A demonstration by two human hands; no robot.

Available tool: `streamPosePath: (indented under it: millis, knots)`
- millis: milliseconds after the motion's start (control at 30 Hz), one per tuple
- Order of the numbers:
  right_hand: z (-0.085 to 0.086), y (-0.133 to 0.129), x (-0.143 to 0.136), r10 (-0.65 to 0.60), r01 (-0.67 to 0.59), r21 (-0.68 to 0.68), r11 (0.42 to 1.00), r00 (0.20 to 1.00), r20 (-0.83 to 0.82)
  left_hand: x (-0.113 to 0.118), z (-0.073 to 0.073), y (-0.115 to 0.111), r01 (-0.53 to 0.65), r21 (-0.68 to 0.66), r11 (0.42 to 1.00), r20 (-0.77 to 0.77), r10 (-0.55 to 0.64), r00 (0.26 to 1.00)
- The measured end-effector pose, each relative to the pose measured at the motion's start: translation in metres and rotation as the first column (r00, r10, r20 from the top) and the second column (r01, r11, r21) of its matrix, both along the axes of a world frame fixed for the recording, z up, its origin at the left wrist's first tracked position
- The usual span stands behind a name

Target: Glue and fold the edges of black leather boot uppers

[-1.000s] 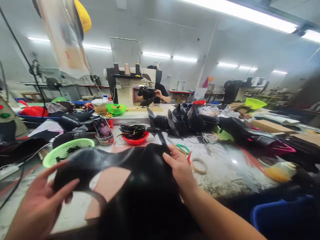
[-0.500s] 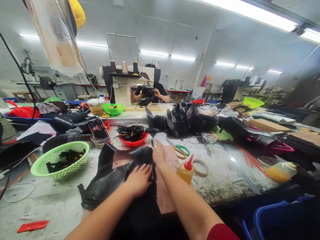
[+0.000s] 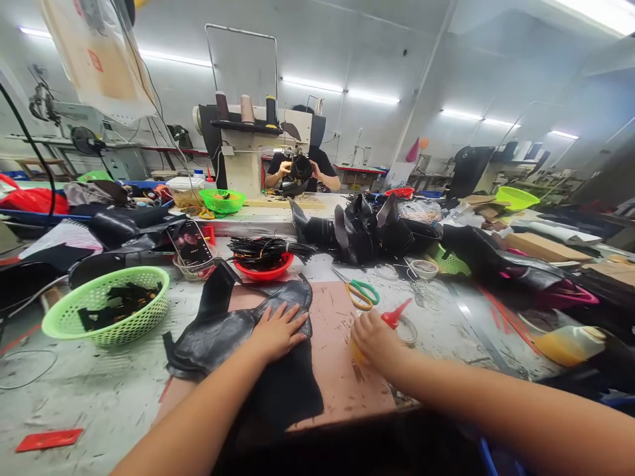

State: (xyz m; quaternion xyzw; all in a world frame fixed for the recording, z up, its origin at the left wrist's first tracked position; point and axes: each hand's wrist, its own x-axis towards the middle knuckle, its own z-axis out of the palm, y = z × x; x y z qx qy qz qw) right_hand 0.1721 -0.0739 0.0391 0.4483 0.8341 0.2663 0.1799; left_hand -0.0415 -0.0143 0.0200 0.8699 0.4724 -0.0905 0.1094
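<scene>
On pink board (image 3: pixel 340 344), left grip (image 3: pixel 278 334) spread on leather (image 3: pixel 213 337); right grip (image 3: pixel 376 337) clasps bottle (image 3: pixel 357 355), axis leaning right, nozzle (image 3: pixel 395 315) up.

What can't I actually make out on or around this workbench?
All in the head view:
How full the red-tipped bottle is: the right hand hides most of it.
Part of the black piece: under the left hand.
Text on the phone: too small.
Most of the co-worker's head: behind the sewing machine.
The blue rim: cut off by the bottom edge.

Black leather piece (image 3: pixel 213 340) lying across pink board (image 3: pixel 333 337); red-nozzled bottle (image 3: pixel 391 319) tilted.
</scene>
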Motion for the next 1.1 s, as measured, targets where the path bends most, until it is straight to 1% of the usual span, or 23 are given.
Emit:
streamPosePath:
  millis: [67,100,133,167,200,233,267,300,333,367,400,433,467,500,567,633,767,867,967,1100]
  knots:
    - [0.016,0.007,0.013,0.002,0.0,0.028,1.0,0.997,-0.076,0.001,-0.002,0.008,-0.003,-0.001,1.0,-0.004,0.003,1.0]
    - [0.025,0.01,0.019,0.013,-0.004,0.057,0.998,0.986,-0.163,0.002,-0.003,0.011,-0.004,-0.003,1.0,-0.004,0.004,1.0]
    - [0.032,0.014,0.026,0.038,-0.007,0.107,0.994,0.956,-0.292,0.001,-0.004,0.013,-0.002,-0.005,1.0,-0.003,0.002,1.0]
    - [0.037,0.017,0.031,0.081,-0.002,0.174,0.985,0.89,-0.449,0.001,-0.004,0.015,0.003,-0.005,1.0,0.002,-0.003,1.0]
    - [0.039,0.021,0.037,0.133,0.032,0.25,0.968,0.779,-0.612,0.0,-0.004,0.015,0.008,-0.003,1.0,0.009,-0.008,1.0]
    - [0.039,0.026,0.041,0.184,0.101,0.314,0.944,0.627,-0.757,-0.001,-0.004,0.016,0.013,0.0,1.0,0.017,-0.013,1.0]
    - [0.036,0.031,0.043,0.223,0.195,0.333,0.922,0.435,-0.872,-0.003,-0.003,0.015,0.02,0.005,1.0,0.027,-0.02,0.999]
    - [0.031,0.037,0.044,0.242,0.287,0.295,0.911,0.206,-0.948,-0.004,-0.001,0.015,0.027,0.005,1.0,0.034,-0.027,0.999]
    - [0.025,0.043,0.043,0.233,0.347,0.203,0.916,-0.047,-0.971,-0.005,0.001,0.014,0.034,-0.001,0.999,0.037,-0.034,0.999]
    - [0.017,0.051,0.04,0.194,0.354,0.08,0.932,-0.299,-0.934,-0.006,0.003,0.014,0.039,-0.014,0.999,0.035,-0.038,0.999]
    - [0.01,0.058,0.036,0.13,0.305,-0.04,0.952,-0.517,-0.846,-0.006,0.006,0.014,0.043,-0.03,0.999,0.029,-0.042,0.999]
    - [0.002,0.065,0.032,0.057,0.226,-0.133,0.965,-0.677,-0.734,-0.007,0.008,0.014,0.047,-0.051,0.998,0.02,-0.046,0.999]
    - [-0.005,0.072,0.028,-0.009,0.151,-0.2,0.968,-0.778,-0.629,-0.007,0.011,0.014,0.049,-0.073,0.996,0.009,-0.049,0.999]
    - [-0.011,0.078,0.025,-0.06,0.095,-0.252,0.963,-0.834,-0.548,-0.007,0.013,0.014,0.052,-0.091,0.995,0.0,-0.052,0.999]
    - [-0.02,0.087,0.02,-0.123,0.04,-0.324,0.945,-0.875,-0.469,-0.006,0.016,0.015,0.056,-0.114,0.992,-0.007,-0.057,0.998]
    - [-0.027,0.093,0.018,-0.141,0.03,-0.352,0.935,-0.881,-0.451,-0.006,0.016,0.015,0.056,-0.129,0.99,-0.007,-0.058,0.998]
    - [-0.039,0.101,0.017,-0.085,0.089,-0.331,0.939,-0.875,-0.476,-0.005,0.013,0.018,0.05,-0.151,0.987,-0.002,-0.05,0.999]
    - [-0.046,0.106,0.013,-0.06,0.125,-0.331,0.935,-0.866,-0.497,-0.005,0.009,0.02,0.044,-0.15,0.988,0.029,-0.04,0.999]
    - [-0.05,0.109,0.009,-0.045,0.153,-0.354,0.922,-0.869,-0.492,-0.006,0.005,0.021,0.05,-0.152,0.987,0.073,-0.039,0.997]
    - [-0.051,0.111,0.006,-0.039,0.174,-0.371,0.912,-0.864,-0.502,-0.006,0.003,0.022,0.048,-0.17,0.984,0.068,-0.037,0.997]
